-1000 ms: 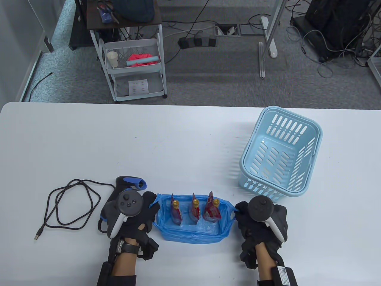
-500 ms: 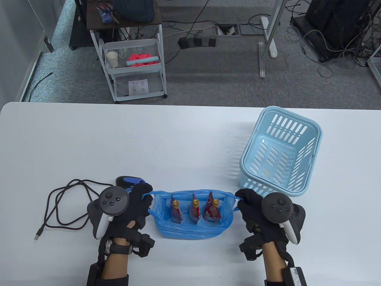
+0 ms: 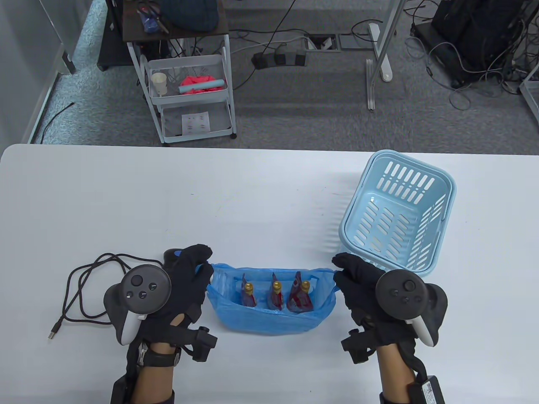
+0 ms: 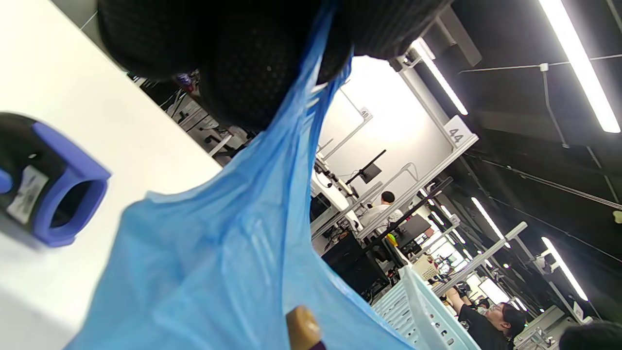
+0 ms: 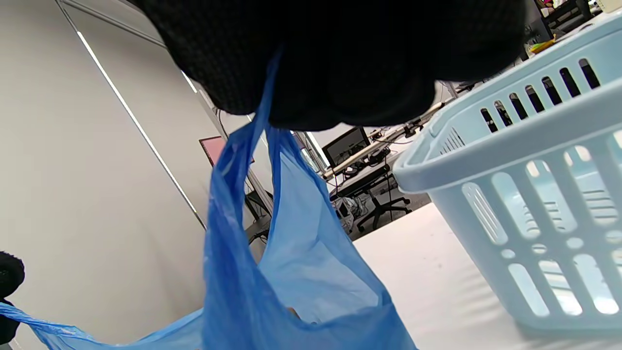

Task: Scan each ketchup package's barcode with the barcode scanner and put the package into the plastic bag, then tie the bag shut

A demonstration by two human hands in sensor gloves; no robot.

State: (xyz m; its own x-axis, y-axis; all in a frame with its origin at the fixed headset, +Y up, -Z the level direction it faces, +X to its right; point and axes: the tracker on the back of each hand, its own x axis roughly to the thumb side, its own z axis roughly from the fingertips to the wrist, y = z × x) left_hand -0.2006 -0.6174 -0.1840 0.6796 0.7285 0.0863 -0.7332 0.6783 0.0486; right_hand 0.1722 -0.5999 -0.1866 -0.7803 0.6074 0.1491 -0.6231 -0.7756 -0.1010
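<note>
A blue plastic bag (image 3: 269,317) stands open near the table's front edge with three red ketchup packages (image 3: 276,294) upright inside. My left hand (image 3: 198,265) pinches the bag's left handle, seen close up as a blue handle (image 4: 311,112) in the left wrist view. On the other side my right hand (image 3: 343,269) pinches the right handle (image 5: 252,141) and pulls it up. A black and blue barcode scanner (image 3: 172,256) lies on the table behind my left hand; its blue head (image 4: 58,194) shows in the left wrist view.
A light blue basket (image 3: 400,214) stands at the right, just behind my right hand, and fills the right of the right wrist view as a basket (image 5: 534,194). The scanner's black cable (image 3: 97,290) loops on the table at the left.
Both hands moved outward and slightly away from me, stretching the handles apart. The bag's rim has risen and its walls stand taller around the packages.
</note>
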